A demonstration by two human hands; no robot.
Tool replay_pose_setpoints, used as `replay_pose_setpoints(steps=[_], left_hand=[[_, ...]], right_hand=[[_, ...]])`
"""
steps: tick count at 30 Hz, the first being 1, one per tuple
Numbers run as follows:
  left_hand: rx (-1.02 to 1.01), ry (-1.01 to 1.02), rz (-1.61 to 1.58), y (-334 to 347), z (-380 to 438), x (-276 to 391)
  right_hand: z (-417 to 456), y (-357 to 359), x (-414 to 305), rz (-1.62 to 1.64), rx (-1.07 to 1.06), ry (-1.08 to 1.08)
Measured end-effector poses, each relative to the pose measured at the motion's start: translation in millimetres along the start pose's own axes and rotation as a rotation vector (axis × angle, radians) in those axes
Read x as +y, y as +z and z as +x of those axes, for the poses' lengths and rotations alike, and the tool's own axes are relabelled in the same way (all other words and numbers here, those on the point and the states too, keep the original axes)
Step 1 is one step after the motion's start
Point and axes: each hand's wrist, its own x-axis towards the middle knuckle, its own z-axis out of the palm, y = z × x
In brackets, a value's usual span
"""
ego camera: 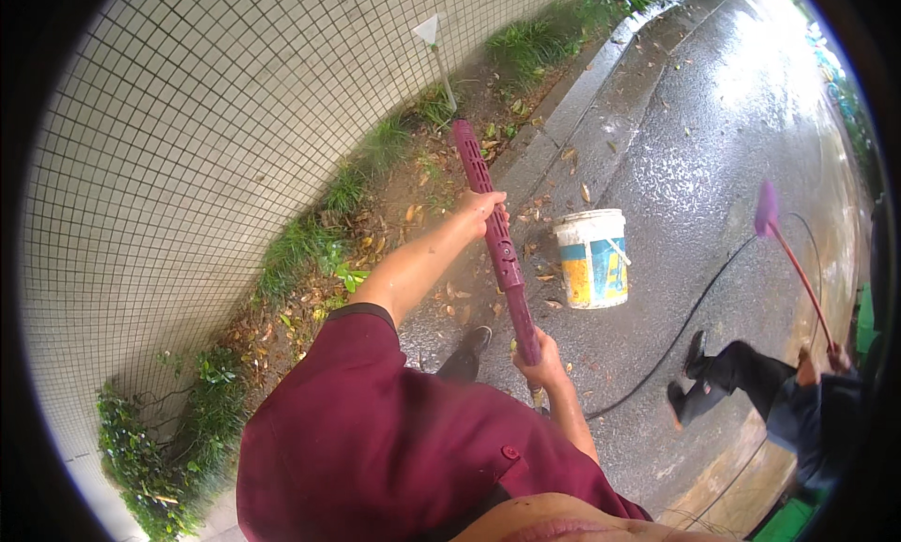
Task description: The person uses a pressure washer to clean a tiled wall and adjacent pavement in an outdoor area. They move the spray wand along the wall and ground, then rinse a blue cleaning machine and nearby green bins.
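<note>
With both hands I hold a maroon pressure-washer gun [502,250], its slotted barrel angled up and away toward the tiled wall [232,112]. My left hand [484,211] wraps around the slotted front part. At the rear, my right hand [540,362] grips the smooth end near a hose fitting [537,398]. A thin metal lance [445,84] extends from the barrel, and a white fan of what looks like water spray [427,29] spreads from its tip in front of the wall. The trigger is hidden.
A paint-stained plastic bucket [593,260] stands on the wet pavement [676,211], right of the gun. A black hose [676,348] curves across the ground. At right, another person [746,387] holds a purple broom [767,211]. Grass [295,260] and fallen leaves line the wall's base beside a kerb [584,105].
</note>
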Motion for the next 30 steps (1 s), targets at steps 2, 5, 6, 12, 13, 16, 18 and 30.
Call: replay_pose_setpoints(steps=[2,5,6,12,13,16,18,30], left_hand=[[-0.005,0.022,0.021,6.8,-4.2,-1.1],[0.097,-0.153,0.072,14.5,-9.1,-17.4],[0.151,-0.165,0.08,17.5,-9.6,-20.5],[-0.011,-0.049,-0.021,53.9,15.2,6.4],[-0.077,0.001,-0.033,59.6,22.1,12.1],[-0.069,-0.074,0.043,67.9,34.5,13.0],[-0.017,-0.101,0.089,71.0,34.7,10.8],[-0.032,0.018,0.037,54.6,-17.7,24.5]], right_hand=[[-0.7,2.3,-1.4,0.003,-0.001,0.033],[-11.2,4.1,1.2,-0.047,-0.017,0.101],[-12.6,0.8,1.5,-0.002,0.001,0.049],[12.1,-45.0,0.6,-0.039,0.014,0.032],[19.5,-46.4,0.5,-0.038,0.038,0.015],[31.0,-36.3,1.0,-0.032,0.099,0.071],[31.2,-29.0,-2.5,-0.074,0.159,0.004],[-4.8,-39.7,-8.3,-0.088,0.023,-0.031]])
